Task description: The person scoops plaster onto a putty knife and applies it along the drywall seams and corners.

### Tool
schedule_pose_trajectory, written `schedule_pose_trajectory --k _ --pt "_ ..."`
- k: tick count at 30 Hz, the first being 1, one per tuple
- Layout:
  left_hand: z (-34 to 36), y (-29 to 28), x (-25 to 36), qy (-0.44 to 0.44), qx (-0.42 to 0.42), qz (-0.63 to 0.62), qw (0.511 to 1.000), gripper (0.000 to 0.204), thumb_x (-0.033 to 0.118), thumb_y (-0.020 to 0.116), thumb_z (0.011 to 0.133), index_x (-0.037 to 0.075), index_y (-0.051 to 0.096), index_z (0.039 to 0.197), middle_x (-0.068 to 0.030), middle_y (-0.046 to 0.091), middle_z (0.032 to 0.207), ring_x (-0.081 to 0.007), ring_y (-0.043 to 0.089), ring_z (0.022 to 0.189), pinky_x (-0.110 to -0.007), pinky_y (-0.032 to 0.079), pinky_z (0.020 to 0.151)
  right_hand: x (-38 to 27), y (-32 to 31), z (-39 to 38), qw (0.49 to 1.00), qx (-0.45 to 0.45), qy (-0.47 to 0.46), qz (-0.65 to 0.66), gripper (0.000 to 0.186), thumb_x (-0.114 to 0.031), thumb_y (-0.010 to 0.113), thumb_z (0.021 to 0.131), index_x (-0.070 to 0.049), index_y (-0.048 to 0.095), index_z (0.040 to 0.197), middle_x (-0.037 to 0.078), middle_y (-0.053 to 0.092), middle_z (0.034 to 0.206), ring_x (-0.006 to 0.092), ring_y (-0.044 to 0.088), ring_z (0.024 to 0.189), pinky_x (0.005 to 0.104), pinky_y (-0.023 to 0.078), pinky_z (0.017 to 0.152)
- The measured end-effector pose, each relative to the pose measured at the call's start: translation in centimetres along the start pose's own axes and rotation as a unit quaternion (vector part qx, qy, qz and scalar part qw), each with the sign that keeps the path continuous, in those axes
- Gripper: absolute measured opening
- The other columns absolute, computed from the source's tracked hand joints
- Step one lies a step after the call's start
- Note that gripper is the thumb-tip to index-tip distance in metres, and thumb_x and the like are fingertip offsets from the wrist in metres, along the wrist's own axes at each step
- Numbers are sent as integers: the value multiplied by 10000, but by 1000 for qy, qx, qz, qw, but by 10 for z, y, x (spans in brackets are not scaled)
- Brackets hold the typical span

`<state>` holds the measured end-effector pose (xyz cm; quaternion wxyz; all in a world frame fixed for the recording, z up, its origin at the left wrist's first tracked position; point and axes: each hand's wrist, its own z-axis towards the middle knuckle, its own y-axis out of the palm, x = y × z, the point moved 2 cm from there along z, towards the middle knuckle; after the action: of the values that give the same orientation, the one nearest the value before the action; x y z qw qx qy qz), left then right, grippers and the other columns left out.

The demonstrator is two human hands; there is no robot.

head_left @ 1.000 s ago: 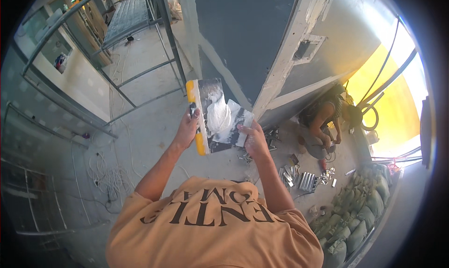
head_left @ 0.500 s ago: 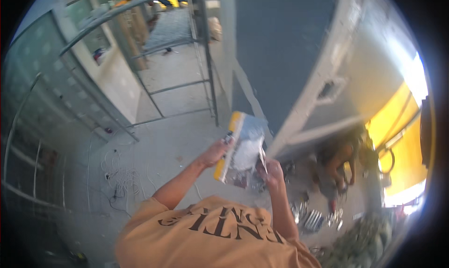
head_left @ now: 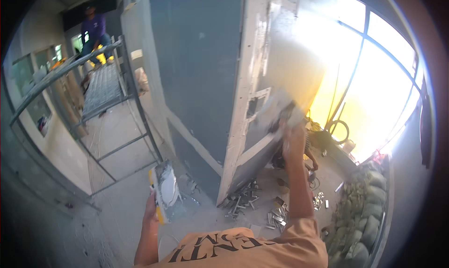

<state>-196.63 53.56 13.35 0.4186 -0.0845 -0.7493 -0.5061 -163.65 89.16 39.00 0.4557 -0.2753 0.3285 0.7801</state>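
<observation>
At lower left, my left hand (head_left: pixel 149 211) grips a wide filling knife (head_left: pixel 161 170) by its yellow-edged side. A heap of white joint compound (head_left: pixel 169 187) lies on its grey blade. My right arm reaches up and forward, and my right hand (head_left: pixel 293 136) is closed round a putty knife (head_left: pixel 282 110), smeared by motion. That blade is at the right face of the wall corner (head_left: pixel 236 123), beside a rectangular cut-out (head_left: pixel 253 107) with white filler round it. Whether the blade touches the wall I cannot tell. White filler bands run along the corner and the board joints.
Metal scaffolding (head_left: pixel 133 92) stands at left, with a person (head_left: pixel 95 29) on its far platform. Another person's hand (head_left: pixel 312 161) shows low behind my right arm. Metal offcuts (head_left: pixel 245 198) litter the floor by the corner. Stacked green sacks (head_left: pixel 369 212) line the right.
The view has swung right and up. My hands have parted: the right has carried the putty knife up to the wall, while the left keeps the loaded filling knife low at left.
</observation>
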Motion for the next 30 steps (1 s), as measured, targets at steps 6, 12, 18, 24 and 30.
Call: schedule_pose_trajectory --k 6,12,18,24,30 --pt "-12 16 13 -21 2 6 1000 639 556 350 1045 77 428 1460 -110 586 1357 -241 605 1185 -405 509 1006 -149 2 141 670 -23 -569 -476 402 18 676 782 -89 720 1167 112 707 1205 279 670 1103 348 507 929" --pt "-19 8 -12 41 10 40 998 689 561 381 1039 46 358 1497 -105 514 1430 -249 513 1287 -405 403 1106 -182 9 232 494 -129 -670 -539 465 -63 648 802 -184 688 1249 20 646 1333 219 611 1227 404 466 1105" --pt "19 51 -64 89 16 31 995 692 551 418 1033 39 356 1495 -109 509 1431 -242 502 1295 -387 393 1110 -143 -6 311 462 -127 -724 -496 464 -110 646 819 -231 676 1266 -38 616 1371 173 570 1279 421 443 1148" --pt "62 111 -144 151 103 -3 983 672 546 408 1039 44 370 1485 -100 517 1422 -231 515 1274 -386 418 1084 -96 -18 387 459 -128 -782 -402 437 -147 680 796 -233 695 1225 -35 615 1373 172 567 1286 407 450 1145" --pt "89 163 -204 181 131 -38 974 643 546 376 1046 58 396 1464 -84 545 1383 -234 529 1267 -388 420 1091 -64 -32 430 451 -115 -817 -340 427 -126 688 798 -234 703 1211 -23 635 1347 169 580 1272 391 469 1125"
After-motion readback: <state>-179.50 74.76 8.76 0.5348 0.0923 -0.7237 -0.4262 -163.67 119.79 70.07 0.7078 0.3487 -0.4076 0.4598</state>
